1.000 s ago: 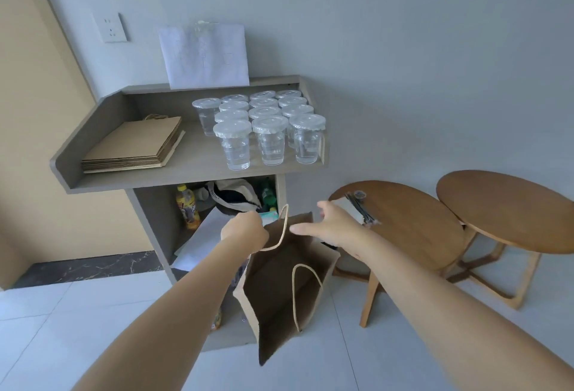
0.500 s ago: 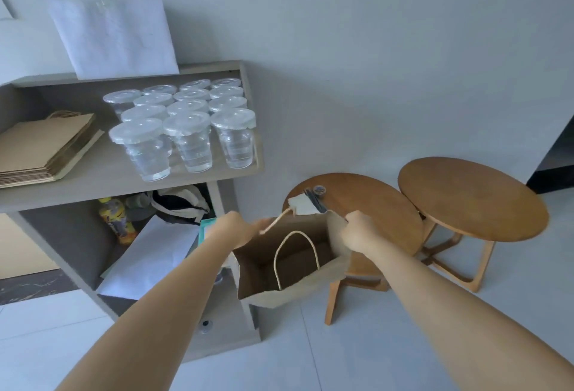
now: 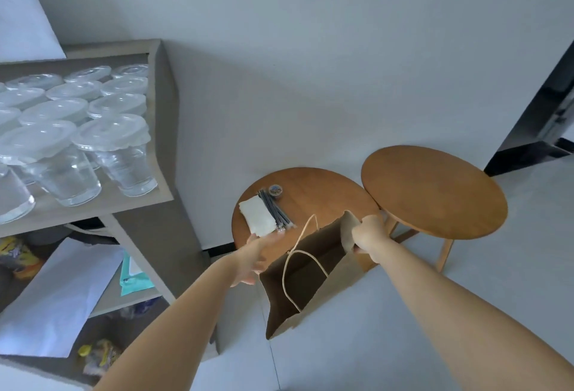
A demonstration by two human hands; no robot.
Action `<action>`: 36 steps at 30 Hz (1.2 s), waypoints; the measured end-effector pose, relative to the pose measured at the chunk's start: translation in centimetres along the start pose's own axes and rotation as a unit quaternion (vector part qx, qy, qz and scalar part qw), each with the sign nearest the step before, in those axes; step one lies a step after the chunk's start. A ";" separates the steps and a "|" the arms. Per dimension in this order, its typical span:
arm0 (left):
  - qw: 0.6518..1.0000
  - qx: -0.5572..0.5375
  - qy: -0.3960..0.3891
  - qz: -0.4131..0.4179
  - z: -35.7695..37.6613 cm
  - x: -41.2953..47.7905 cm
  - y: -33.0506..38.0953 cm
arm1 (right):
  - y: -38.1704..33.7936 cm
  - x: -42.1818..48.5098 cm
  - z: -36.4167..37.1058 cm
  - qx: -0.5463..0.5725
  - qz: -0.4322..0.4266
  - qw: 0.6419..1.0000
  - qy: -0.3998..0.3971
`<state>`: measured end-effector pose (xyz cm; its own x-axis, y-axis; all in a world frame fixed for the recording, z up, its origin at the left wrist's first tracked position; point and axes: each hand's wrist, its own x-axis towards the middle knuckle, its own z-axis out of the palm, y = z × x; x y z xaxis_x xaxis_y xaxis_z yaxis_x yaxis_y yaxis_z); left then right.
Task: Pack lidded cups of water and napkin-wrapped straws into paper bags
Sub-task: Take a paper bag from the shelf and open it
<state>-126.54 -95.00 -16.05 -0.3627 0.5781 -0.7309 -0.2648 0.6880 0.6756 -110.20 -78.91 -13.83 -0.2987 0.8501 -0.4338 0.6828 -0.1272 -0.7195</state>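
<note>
A brown paper bag [image 3: 310, 285] hangs open, tilted, over the near edge of a round wooden table [image 3: 313, 185]. My right hand [image 3: 368, 234] grips the bag's right rim. My left hand [image 3: 256, 254] is off the bag, fingers stretched out towards a stack of white napkins [image 3: 257, 216] on that table. Dark wrapped straws [image 3: 275, 212] lie beside the napkins. Several lidded cups of water [image 3: 118, 148] stand on the grey shelf [image 3: 163, 130] at the left.
A small round tin [image 3: 275, 189] sits behind the straws. A second round wooden table [image 3: 431, 192] stands to the right. Under the shelf lie a white sheet [image 3: 59, 294], a teal packet [image 3: 133, 275] and bottles. A dark doorway [image 3: 546, 117] is at the far right.
My left hand has let go of the bag's handle and reaches towards the napkins. My right hand has carried the bag right, towards the table. The view has swung right.
</note>
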 end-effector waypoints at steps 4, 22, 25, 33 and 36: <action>0.996 0.094 0.007 -0.002 -0.6 4.9 1.5 | -0.9 4.7 -0.3 0.048 0.034 0.998 0.013; 0.925 0.341 0.141 0.086 -0.4 15.1 6.7 | -0.8 15.3 3.3 -0.194 -0.041 0.980 -0.032; 0.924 0.345 0.151 0.071 0.4 14.1 7.8 | -1.0 14.9 2.3 -0.176 -0.052 0.982 -0.044; 0.910 0.361 0.170 0.112 2.0 9.3 8.9 | -3.4 10.1 -0.5 -0.150 -0.144 0.977 -0.040; 0.897 0.362 0.211 0.141 1.6 5.9 9.1 | -5.4 7.2 -0.3 -0.134 -0.207 0.968 -0.056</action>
<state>-129.65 -84.61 -14.31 -0.6699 0.6623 -0.3355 0.4859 0.7328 0.4764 -115.78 -71.94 -12.90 -0.6427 0.7381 -0.2053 0.6333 0.3611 -0.6845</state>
